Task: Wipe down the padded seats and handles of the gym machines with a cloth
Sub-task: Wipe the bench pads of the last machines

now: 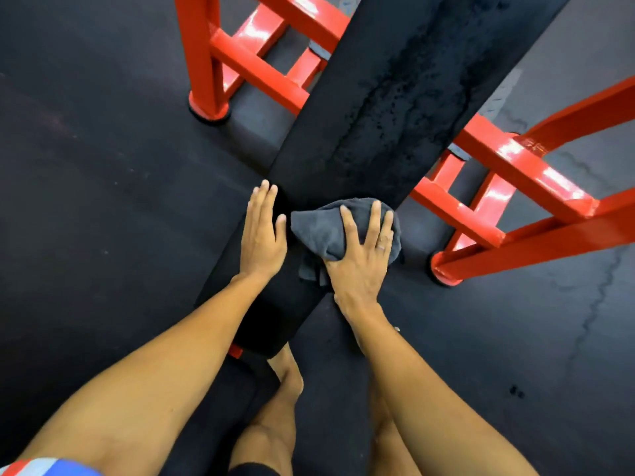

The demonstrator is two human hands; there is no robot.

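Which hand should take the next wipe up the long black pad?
Right. The right hand presses the grey cloth at the near end of the long pad, below its spotted stretch; the left hand rests flat on the bare seat pad.

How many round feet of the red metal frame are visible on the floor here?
2. One round red foot stands left of the long black padded bench; the other right of it, near the grey cloth. More may be hidden behind the bench or out of view.
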